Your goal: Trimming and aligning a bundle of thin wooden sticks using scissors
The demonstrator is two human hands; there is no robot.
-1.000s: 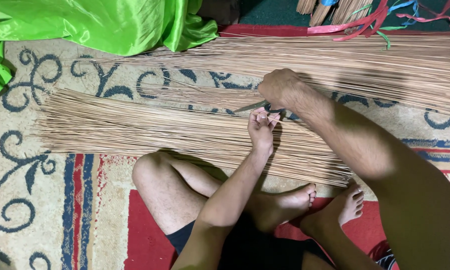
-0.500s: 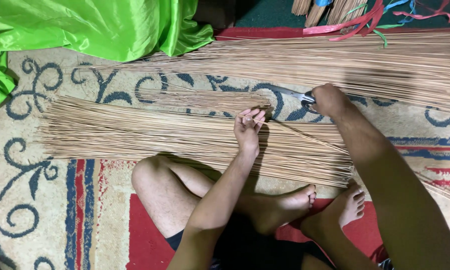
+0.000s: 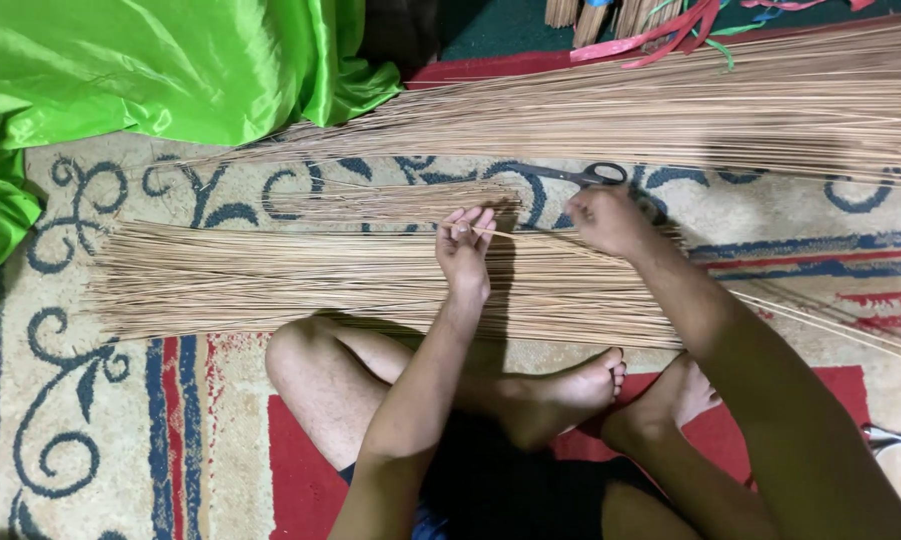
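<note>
I sit cross-legged on a patterned carpet. My left hand pinches the end of one thin tan stick between its fingertips, just above a flat pile of the same sticks in front of my knees. My right hand is closed on that same stick a little to the right. Black-handled scissors lie on the carpet just beyond my right hand, apart from it. A small heap of short stick pieces lies left of the scissors.
A longer, wider bundle of sticks stretches across the far side. Bright green cloth covers the top left. Coloured strings and broom ends lie at the top. My bare feet rest below the near pile.
My right hand held the scissors at the stick near my left fingers, then swung right with them. Now the scissors lie on the carpet and my right hand grips the stick.
</note>
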